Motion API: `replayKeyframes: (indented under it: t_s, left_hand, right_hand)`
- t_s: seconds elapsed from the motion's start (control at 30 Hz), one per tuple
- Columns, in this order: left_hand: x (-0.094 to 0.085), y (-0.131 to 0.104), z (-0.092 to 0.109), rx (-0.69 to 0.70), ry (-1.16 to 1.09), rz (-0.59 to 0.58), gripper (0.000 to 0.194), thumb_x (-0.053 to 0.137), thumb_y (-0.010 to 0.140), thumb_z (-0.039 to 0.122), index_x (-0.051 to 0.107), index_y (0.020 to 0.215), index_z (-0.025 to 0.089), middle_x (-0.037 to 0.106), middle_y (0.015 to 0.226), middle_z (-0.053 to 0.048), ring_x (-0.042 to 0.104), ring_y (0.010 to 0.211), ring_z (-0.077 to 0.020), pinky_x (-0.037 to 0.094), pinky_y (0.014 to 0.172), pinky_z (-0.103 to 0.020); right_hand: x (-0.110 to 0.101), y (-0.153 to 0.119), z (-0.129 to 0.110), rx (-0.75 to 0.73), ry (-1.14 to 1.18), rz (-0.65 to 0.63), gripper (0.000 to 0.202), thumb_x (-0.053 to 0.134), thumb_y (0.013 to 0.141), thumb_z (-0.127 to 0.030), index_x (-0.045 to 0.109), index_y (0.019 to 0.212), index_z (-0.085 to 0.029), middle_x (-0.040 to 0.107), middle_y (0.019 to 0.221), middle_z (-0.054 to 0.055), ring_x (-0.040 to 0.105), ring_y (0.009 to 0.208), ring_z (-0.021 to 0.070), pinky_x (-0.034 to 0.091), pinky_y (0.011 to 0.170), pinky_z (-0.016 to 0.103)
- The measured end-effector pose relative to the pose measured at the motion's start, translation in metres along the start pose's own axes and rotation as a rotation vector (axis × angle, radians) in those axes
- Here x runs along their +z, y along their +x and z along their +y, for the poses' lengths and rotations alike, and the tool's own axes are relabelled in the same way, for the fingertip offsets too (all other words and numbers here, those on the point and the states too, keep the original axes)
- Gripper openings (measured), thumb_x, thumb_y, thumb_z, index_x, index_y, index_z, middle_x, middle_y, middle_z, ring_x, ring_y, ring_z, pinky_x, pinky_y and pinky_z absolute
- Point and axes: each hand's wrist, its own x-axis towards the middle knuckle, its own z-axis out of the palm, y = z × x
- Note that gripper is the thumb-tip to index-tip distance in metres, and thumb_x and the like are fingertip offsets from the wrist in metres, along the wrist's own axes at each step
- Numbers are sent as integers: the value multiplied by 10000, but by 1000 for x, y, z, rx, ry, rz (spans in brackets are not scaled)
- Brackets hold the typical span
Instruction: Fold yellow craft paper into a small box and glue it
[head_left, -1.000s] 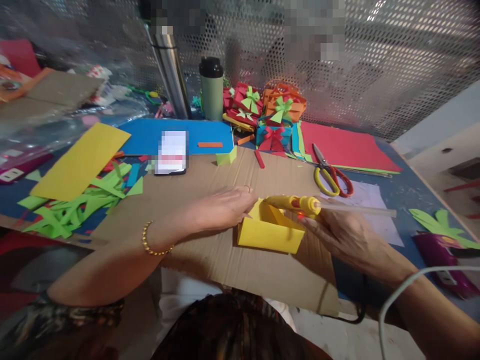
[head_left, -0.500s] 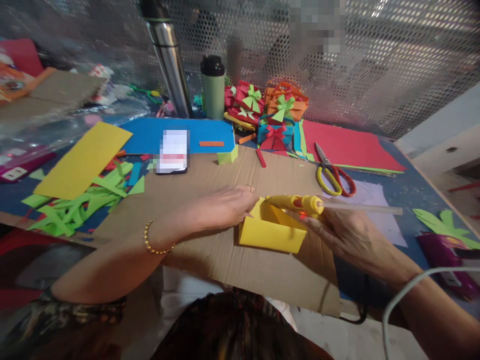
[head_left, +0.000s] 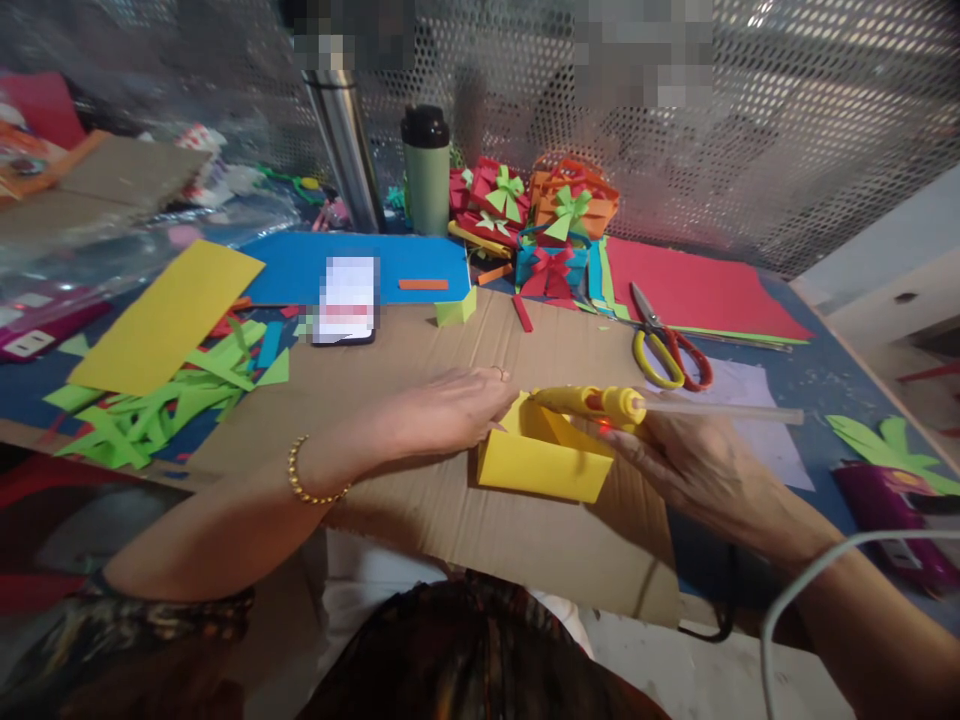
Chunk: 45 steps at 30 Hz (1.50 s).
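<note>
Open-topped yellow folded-paper box (head_left: 544,470) sits on the brown corrugated cardboard sheet (head_left: 570,565), near side of the counter (head_left: 699,555). Left hand (head_left: 457,412), fingers bunched at its far-left corner; can't tell if pinching. Right hand (head_left: 686,455) wraps the yellow plastic glue gun (head_left: 574,401), nozzle nr. same corner. Best: brace corner, thin bead, fingers clear b/c tip's prob. hot.

A steel flask (head_left: 349,150) and a black-lidded green tumbler (head_left: 427,180) stand before a perforated panel (head_left: 757,150), near small bow-trimmed paper baskets (head_left: 553,268). A blue sheet (head_left: 281,270) carries an orange strip (head_left: 423,285). Leftward, a yellow sheet (head_left: 169,315) partly covers green scraps (head_left: 154,420). Open scissors (head_left: 658,325) lie beside red paper (head_left: 705,285); a purple object (head_left: 885,515) sits at the tabletop's (head_left: 814,385) right.
</note>
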Motion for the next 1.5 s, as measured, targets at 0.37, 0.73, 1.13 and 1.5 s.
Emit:
replayKeyframes:
  t_s: [0.37,0.73,1.13,1.5]
  left_hand:
    - [4,-2,-8,93,-9,35,97,498,987,252,509,910,192,575,1014,-48,531,897,-184,382,776,-303]
    - [1,-1,-5,63,28,6,24,493,985,188,516,991,189,581,1104,-64,543,1007,-201,397,859,-311]
    - [6,-3,-11,64,12,33,94,466,1007,254,505,948,192,600,1113,-59,550,934,-178,412,851,-289]
    - [11,1,-16,111,-35,58,103,486,1007,276,538,974,195,601,1116,-60,557,973,-193,412,870,-313]
  right_hand:
    - [-4,-5,-2,-22,-51,-52,380,339,1076,-394,522,785,-233,601,702,49,474,555,165,344,520,334]
    - [-10,-7,2,99,25,-12,479,371,1052,-528,444,674,-243,526,579,17,466,484,149,349,478,308]
    - [23,8,3,683,1004,116,473,591,895,-696,635,937,-226,768,834,92,672,576,193,537,547,335]
    - [45,15,-3,674,1049,109,458,649,839,-724,635,792,-269,672,674,35,748,823,264,578,735,376]
